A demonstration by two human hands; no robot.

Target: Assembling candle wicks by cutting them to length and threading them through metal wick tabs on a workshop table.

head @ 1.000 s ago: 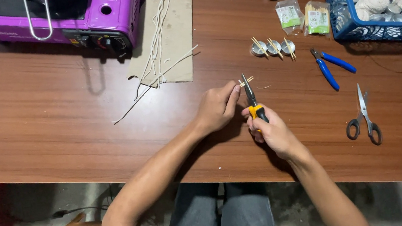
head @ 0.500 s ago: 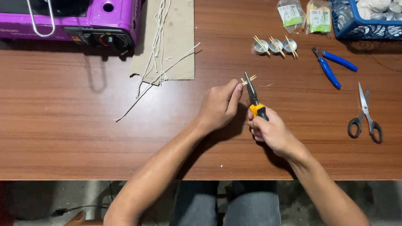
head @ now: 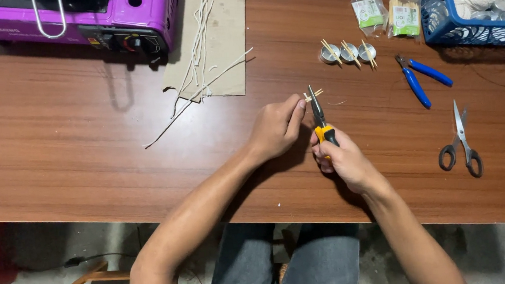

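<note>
A wooden surface (head: 81,152) is seen from above, with the person's knees and two bare forearms reaching in from the near edge. Nearest, the right hand (head: 343,158) is closed around the yellow grip of a pair of long-nose pliers (head: 319,117), whose dark tips are pointed away towards a small bundle of thin sticks (head: 313,95). Just left of it, the left hand (head: 276,127) is curled, its fingertips pinched on that bundle, which is held just above the surface at the plier tips. Whether the plier tips are actually touching the sticks cannot be told.

The step in hand is judged to be the gripping or trimming of the pinched sticks; a steady left-hand hold and a careful squeeze at the tips are called for next.

Further right, a pair of scissors (head: 461,143) and blue-handled pliers (head: 419,76) are laid flat. Beyond them, three small metal cups (head: 349,52) with sticks across them are set in a row. To the far left, pale wick strands (head: 201,60) are spread over a cardboard sheet (head: 223,33), beside a purple portable stove (head: 74,17). At the far right, a blue basket (head: 437,13) is filled with pale string balls and small cups.
</note>
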